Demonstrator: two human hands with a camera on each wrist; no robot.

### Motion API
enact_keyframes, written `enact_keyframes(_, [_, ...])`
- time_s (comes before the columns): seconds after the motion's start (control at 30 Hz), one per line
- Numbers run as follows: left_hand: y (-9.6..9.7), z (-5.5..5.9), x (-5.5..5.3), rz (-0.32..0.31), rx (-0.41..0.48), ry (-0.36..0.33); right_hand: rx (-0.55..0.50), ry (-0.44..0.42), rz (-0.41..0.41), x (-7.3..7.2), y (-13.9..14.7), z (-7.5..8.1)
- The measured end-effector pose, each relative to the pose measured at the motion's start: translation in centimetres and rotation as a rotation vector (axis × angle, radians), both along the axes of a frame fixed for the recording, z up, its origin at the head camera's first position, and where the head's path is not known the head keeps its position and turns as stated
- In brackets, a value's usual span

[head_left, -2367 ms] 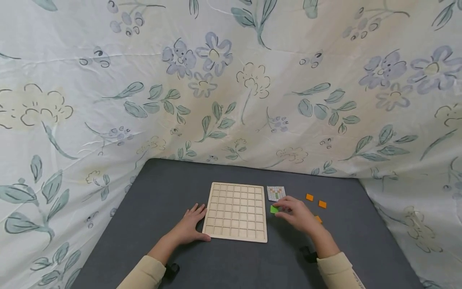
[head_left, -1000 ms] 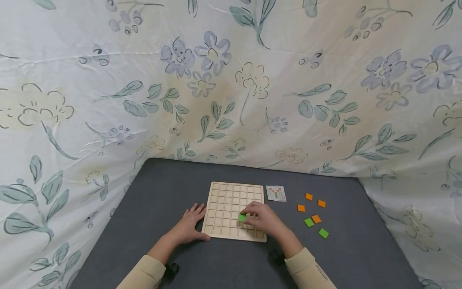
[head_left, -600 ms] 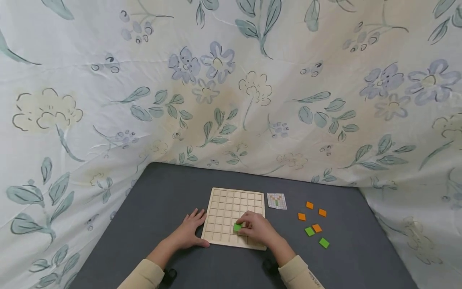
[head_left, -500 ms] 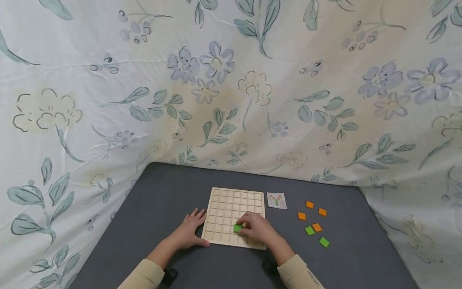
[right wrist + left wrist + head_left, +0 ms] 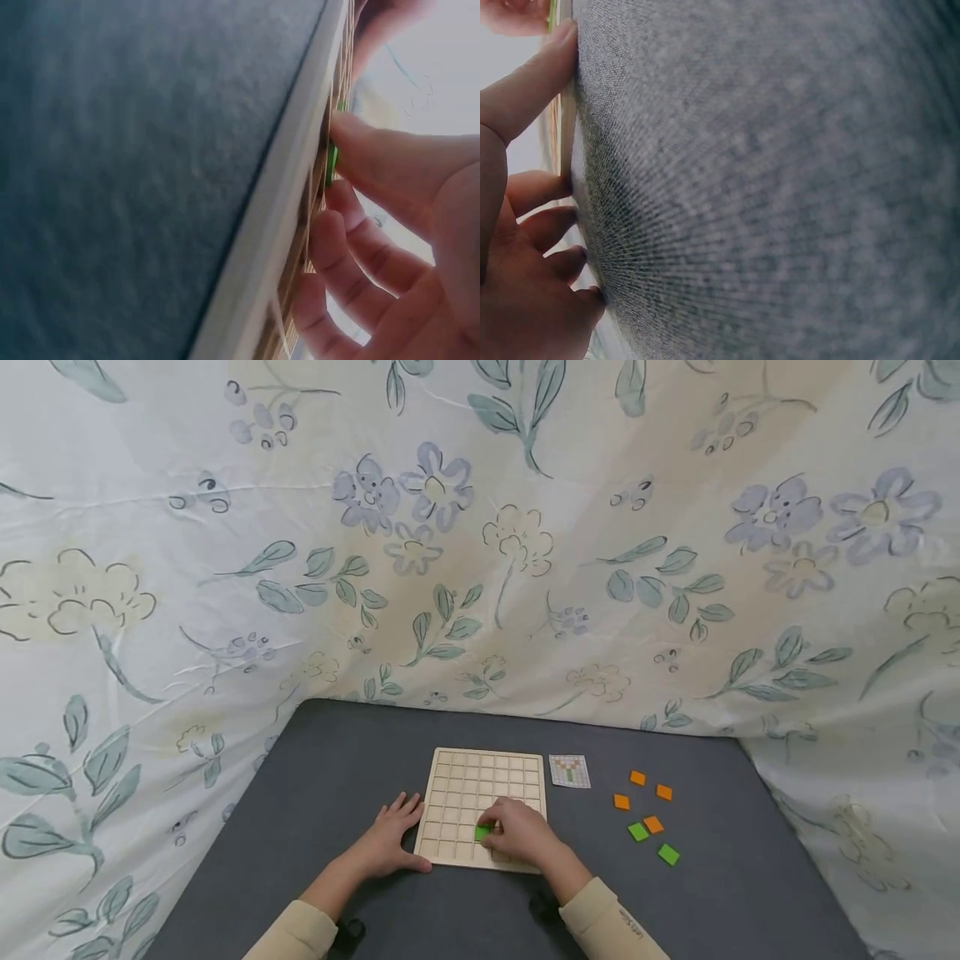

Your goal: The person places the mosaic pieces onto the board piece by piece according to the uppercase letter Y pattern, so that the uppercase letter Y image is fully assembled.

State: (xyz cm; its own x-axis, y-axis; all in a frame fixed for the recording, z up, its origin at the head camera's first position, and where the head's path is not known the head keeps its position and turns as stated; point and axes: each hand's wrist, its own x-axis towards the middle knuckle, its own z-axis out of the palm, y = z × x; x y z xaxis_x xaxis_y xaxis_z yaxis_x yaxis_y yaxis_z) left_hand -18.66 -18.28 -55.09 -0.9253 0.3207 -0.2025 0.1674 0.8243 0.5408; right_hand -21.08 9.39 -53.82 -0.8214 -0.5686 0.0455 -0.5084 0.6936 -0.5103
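A pale wooden board (image 5: 457,777) with a grid of square recesses lies on the dark table. My left hand (image 5: 388,839) rests at the board's left edge with its fingers spread. Its thumb touches the near left corner in the left wrist view. My right hand (image 5: 521,833) is over the lower middle of the board, thumb and fingertips pinching a green square tile (image 5: 482,833). In the right wrist view the green tile (image 5: 331,161) sits low at the grid between thumb and finger. Whether it lies fully inside a recess is hard to tell.
A small card (image 5: 570,772) printed with a coloured grid pattern lies right of the board. Several orange tiles (image 5: 637,777) and two green tiles (image 5: 668,854) are scattered farther right. A floral cloth (image 5: 480,568) hangs behind the table and along its sides.
My right hand has carried the green tile leftward from beside the card onto the board, then lowered it at the grid. My left hand has stayed at the board's left edge.
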Motion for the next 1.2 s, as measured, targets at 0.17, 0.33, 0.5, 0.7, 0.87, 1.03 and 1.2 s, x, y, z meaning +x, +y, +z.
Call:
enact_keyframes(0.17, [0.0, -0.2, 0.0, 0.002, 0.000, 0.004, -0.018, 0.014, -0.018, 0.2, -0.1, -0.2])
enact_keyframes(0.33, [0.0, -0.2, 0.1, 0.004, 0.006, 0.003, -0.080, -0.001, -0.004, 0.3, 0.9, 0.4])
enact_keyframes(0.5, [0.0, -0.2, 0.2, 0.006, 0.014, 0.005, -0.138, -0.015, -0.025, 0.7, 2.3, 1.5])
enact_keyframes(0.7, [0.0, -0.1, 0.2, 0.007, 0.018, 0.009, -0.190, -0.001, -0.105, 1.0, 4.2, 2.8])
enact_keyframes(0.87, [0.0, 0.0, 0.2, 0.010, 0.012, 0.017, -0.212, 0.058, -0.155, 1.0, 6.0, 3.5])
enact_keyframes(1.03, [-0.1, -0.2, 0.4, 0.008, 0.024, 0.016, -0.236, 0.103, -0.187, 2.0, 7.9, 3.9])
enact_keyframes(1.2, [0.0, -0.3, 0.6, 0.013, 0.044, 0.012, -0.225, 0.077, -0.271, 3.0, 9.9, 4.4])
